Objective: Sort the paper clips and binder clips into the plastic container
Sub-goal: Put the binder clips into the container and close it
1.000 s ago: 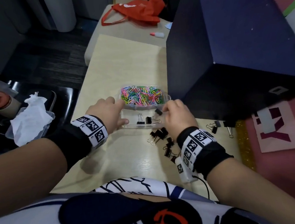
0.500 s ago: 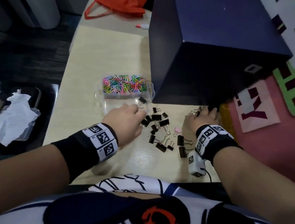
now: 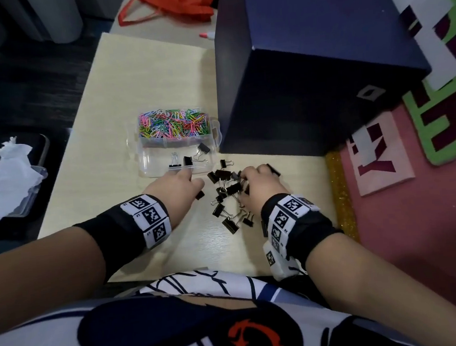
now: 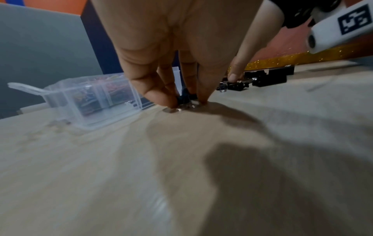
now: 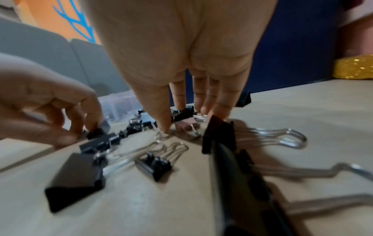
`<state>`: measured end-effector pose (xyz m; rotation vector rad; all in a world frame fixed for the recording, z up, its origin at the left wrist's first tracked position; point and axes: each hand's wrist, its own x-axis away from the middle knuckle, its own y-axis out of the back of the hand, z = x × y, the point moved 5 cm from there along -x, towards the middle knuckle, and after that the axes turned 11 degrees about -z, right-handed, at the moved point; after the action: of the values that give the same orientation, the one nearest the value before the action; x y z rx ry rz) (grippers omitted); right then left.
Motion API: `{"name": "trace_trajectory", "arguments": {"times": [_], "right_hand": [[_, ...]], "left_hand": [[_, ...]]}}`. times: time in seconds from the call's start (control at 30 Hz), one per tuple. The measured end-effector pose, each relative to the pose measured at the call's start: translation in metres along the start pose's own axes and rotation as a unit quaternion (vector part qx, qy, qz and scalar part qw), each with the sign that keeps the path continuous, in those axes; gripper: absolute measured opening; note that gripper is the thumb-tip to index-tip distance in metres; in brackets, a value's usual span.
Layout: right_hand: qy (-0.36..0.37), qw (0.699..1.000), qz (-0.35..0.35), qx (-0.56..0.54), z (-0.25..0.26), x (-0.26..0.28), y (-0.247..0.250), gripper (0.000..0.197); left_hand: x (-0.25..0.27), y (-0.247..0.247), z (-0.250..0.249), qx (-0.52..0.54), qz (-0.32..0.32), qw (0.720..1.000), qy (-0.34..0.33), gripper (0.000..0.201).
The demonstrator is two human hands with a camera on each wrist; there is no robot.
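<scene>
Your left hand point(image 3: 179, 185) has its fingers point(image 4: 161, 95) pinched together on a small black binder clip point(image 4: 184, 98) right down on the worktop point(image 3: 141, 78), just in front of the plastic container point(image 3: 149, 168). Your right hand point(image 3: 261, 186) has its fingers point(image 5: 164, 123) pointing down into the pile of binder clips point(image 3: 228, 200), tips touching a couple of them, but whether they're actually clamped on one I can't tell. The container's far compartment is full of colourful paper clips point(image 3: 173, 123), the near one holds three binder clips, and a big dark blue box point(image 3: 308, 69) sits just to its right.
</scene>
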<state>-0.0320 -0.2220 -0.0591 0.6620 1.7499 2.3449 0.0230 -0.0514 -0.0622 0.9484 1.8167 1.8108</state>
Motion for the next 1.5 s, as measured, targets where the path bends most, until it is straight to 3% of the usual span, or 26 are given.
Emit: {"name": "trace_trajectory", "arguments": {"times": [0.13,0.33,0.53,0.63,0.77,0.9,0.97,1.03,1.1,1.2,1.37,1.5], "right_hand": [[0.042,0.999,0.011,-0.001,0.011,0.002,-0.007,0.041],[0.016,0.999,-0.007,-0.028,0.013,-0.002,-0.001,0.038],[0.005,0.995,-0.069,-0.073,0.02,-0.006,0.018,0.03],[0.053,0.984,-0.111,-0.132,0.039,-0.007,0.029,0.026],[0.114,0.964,-0.15,-0.187,0.064,-0.01,0.043,0.029],[0.0,0.998,-0.058,-0.014,0.046,-0.017,0.035,0.05],[-0.069,0.997,0.019,0.041,0.031,-0.012,0.027,0.077],[-0.076,0.992,0.07,0.077,0.025,-0.007,0.015,0.097],[-0.045,0.992,0.075,0.089,0.026,-0.005,0.005,0.097],[0.009,0.995,0.046,0.085,0.036,-0.003,-0.007,0.078],[0.068,0.997,0.012,0.043,0.04,-0.003,-0.013,0.048],[0.102,0.995,-0.009,0.022,0.038,-0.005,-0.006,0.039]], "left_hand": [[0.0,0.0,-0.002,0.004,0.013,1.0,0.012,0.027],[0.009,0.003,0.0,-0.011,0.01,1.0,0.023,0.029],[0.013,0.012,0.01,0.029,-0.022,0.999,0.02,0.025],[0.012,0.024,0.013,0.079,-0.065,0.995,0.019,0.023],[0.007,0.057,0.03,0.149,-0.218,0.964,0.032,0.016],[0.004,0.066,0.049,0.126,-0.268,0.954,0.039,0.02],[0.007,0.062,0.044,0.116,-0.24,0.964,0.017,0.022],[0.01,0.046,0.034,0.094,-0.134,0.987,0.012,0.025],[0.012,0.027,0.024,0.036,-0.013,0.999,-0.002,0.031],[0.014,0.005,0.018,-0.02,0.073,0.997,-0.021,0.035],[0.012,-0.004,0.02,-0.002,0.069,0.998,0.012,0.022],[0.01,-0.003,0.018,-0.003,0.063,0.998,0.02,0.023]]}}
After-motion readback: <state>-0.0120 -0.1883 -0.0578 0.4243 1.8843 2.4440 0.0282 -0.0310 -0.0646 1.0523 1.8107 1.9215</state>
